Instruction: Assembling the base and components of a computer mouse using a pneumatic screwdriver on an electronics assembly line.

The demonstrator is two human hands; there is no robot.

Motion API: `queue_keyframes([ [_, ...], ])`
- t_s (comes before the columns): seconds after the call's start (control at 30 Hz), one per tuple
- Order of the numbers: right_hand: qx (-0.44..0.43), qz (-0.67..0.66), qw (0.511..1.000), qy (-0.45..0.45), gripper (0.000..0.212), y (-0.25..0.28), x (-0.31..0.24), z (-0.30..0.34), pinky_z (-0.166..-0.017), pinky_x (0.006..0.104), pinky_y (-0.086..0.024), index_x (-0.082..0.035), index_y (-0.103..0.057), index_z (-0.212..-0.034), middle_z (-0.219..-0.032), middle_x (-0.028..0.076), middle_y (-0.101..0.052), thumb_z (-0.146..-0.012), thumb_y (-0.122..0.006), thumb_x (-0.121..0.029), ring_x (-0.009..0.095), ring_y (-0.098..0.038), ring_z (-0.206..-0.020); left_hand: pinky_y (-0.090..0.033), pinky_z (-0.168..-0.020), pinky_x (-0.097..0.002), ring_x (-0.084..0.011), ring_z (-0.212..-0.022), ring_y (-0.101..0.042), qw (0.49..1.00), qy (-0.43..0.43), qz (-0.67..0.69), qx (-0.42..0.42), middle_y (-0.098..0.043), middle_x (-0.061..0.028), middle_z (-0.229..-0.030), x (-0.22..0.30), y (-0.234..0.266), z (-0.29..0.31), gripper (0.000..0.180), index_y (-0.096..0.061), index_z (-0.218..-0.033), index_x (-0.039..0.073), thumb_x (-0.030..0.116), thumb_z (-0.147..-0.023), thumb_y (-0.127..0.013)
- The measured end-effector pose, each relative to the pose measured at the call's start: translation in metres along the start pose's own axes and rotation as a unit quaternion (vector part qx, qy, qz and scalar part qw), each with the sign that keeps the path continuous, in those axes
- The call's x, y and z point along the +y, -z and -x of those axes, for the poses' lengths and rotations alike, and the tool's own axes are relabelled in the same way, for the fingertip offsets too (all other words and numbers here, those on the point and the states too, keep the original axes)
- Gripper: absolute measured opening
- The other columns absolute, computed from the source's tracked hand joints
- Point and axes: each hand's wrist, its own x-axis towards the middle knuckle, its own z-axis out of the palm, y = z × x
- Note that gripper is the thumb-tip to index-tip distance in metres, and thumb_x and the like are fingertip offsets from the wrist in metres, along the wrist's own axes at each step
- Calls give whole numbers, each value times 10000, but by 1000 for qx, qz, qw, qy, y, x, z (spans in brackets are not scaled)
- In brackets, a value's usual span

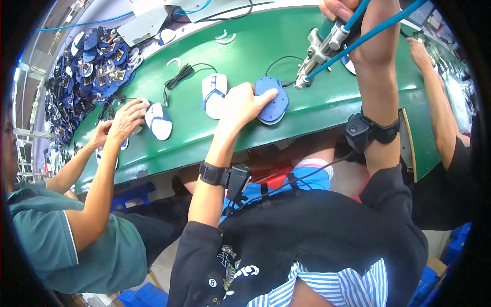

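Note:
My left hand (pixel 246 105) presses on a blue-and-white corded device (pixel 273 105), shaped like a computer mouse. It lies with its blue, screw-holed underside up, my thumb across it and the fingers at its left side. At the top, my right hand (pixel 341 9) is wrapped round a metal air tool (pixel 321 47) that looks like an air screwdriver. Blue hoses (pixel 371 37) run from it, and its tip points down just right of the device, beside the black cable (pixel 288 83). A second white-and-blue device (pixel 214 92) lies left of my left hand, partly covered by it.
A green workbench (pixel 240 56) spans the view. Another white-and-blue device (pixel 158 122) and a coiled cable (pixel 176 77) lie left, near a co-worker's hands (pixel 123 123). Beyond is a heap of blue shells with circuit boards (pixel 105 59). Another person's arm (pixel 432 84) reaches in at right.

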Motion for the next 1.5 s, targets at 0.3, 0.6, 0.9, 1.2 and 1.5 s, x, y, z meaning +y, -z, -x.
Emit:
queue_keyframes([
  [0.3,-39,-5,997,71,442,-24,-10,4,-416,183,-352,-96,-552,-891,-552,-84,-403,-961,-600,-530,31,-402,-411,-575,-833,-315,-191,-927,-697,770,36,628,-102,-684,-103,-1072,-10,-10,33,463,-586,-1209,-40,264,-895,-738],
  [0.6,-112,-24,990,80,416,-31,6,-1,-451,178,-370,-57,-533,-971,-587,-73,-426,-996,-562,-472,28,-432,-451,-600,-842,-390,-242,-993,-693,565,45,816,-114,-652,-165,-1162,7,-39,46,410,-541,-1229,-7,186,-895,-682],
  [0.9,-123,-1,991,53,404,-34,28,3,-451,180,-368,-48,-533,-984,-587,-70,-426,-1004,-556,-450,33,-433,-452,-588,-771,-338,-192,-887,-683,694,69,717,18,-665,-119,-1047,8,-43,48,390,-568,-1202,-5,192,-889,-692],
  [1.2,-153,-53,986,30,371,-21,43,1,-450,184,-361,-27,-536,-993,-591,-48,-434,-1014,-562,-397,48,-433,-453,-583,-768,-336,-188,-883,-677,681,70,728,15,-648,-110,-1034,15,-42,47,399,-559,-1208,-9,173,-881,-700],
  [1.5,-81,28,996,25,339,-44,28,16,-455,191,-363,-11,-546,-982,-637,-29,-463,-1049,-525,-342,33,-435,-482,-559,-829,-319,-166,-932,-657,711,42,702,8,-640,-87,-1070,10,-42,52,387,-564,-1238,-1,104,-884,-681],
])
